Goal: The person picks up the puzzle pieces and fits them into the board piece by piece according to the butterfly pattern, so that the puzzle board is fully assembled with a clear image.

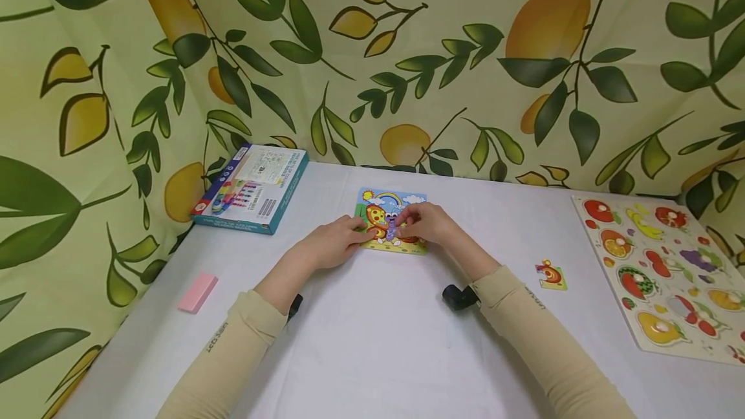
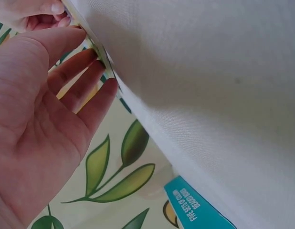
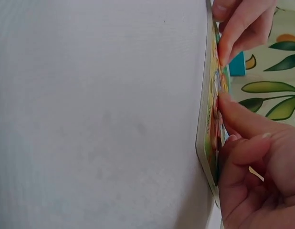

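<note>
A butterfly jigsaw puzzle (image 1: 391,198) with a rainbow and a smiling sun lies flat on the table. My left hand (image 1: 338,241) rests at its left side, the fingertips of its nearly straight fingers on the board's edge. Over the right half, my right hand (image 1: 429,222) has its fingers bent, and thumb and fingertips pinch a puzzle piece (image 3: 217,110) down at the board's face. Those fingers partly hide the piece and the butterfly's right wing. A loose puzzle piece (image 1: 550,275) with a red and orange swirl lies right of the board.
At the back left lies a teal-edged boxed toy set (image 1: 250,189). A pink block (image 1: 198,293) sits nearer on the left. On the right is a fruit peg board (image 1: 640,264). Patterned cloth (image 1: 372,83) hangs behind and left of the white table (image 1: 372,341).
</note>
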`<state>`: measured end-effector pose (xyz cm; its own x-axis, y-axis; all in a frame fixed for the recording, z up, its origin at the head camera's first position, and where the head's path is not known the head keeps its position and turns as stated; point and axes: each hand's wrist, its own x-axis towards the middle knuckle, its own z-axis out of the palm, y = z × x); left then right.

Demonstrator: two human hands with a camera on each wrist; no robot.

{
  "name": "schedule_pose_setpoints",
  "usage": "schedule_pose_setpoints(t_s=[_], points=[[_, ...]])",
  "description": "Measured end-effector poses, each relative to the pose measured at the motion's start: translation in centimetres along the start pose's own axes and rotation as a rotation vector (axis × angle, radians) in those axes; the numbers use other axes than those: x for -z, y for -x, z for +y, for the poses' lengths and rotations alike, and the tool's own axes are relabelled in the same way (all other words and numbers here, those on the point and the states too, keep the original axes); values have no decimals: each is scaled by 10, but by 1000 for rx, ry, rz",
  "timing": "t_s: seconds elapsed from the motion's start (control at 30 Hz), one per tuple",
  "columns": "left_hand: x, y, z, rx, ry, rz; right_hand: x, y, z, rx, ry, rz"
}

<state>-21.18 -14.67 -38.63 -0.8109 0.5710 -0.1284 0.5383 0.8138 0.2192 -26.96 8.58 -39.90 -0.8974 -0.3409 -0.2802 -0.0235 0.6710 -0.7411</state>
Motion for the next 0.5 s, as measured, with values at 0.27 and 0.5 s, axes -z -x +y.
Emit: schedule_pose_setpoints(t_s=[0.27,0.5], points=[[3,2,2,-29,-16,15,4,4,-2,61,90,-38],[2,1,4,-21,-69,-18,3,5,0,69,86,-29]])
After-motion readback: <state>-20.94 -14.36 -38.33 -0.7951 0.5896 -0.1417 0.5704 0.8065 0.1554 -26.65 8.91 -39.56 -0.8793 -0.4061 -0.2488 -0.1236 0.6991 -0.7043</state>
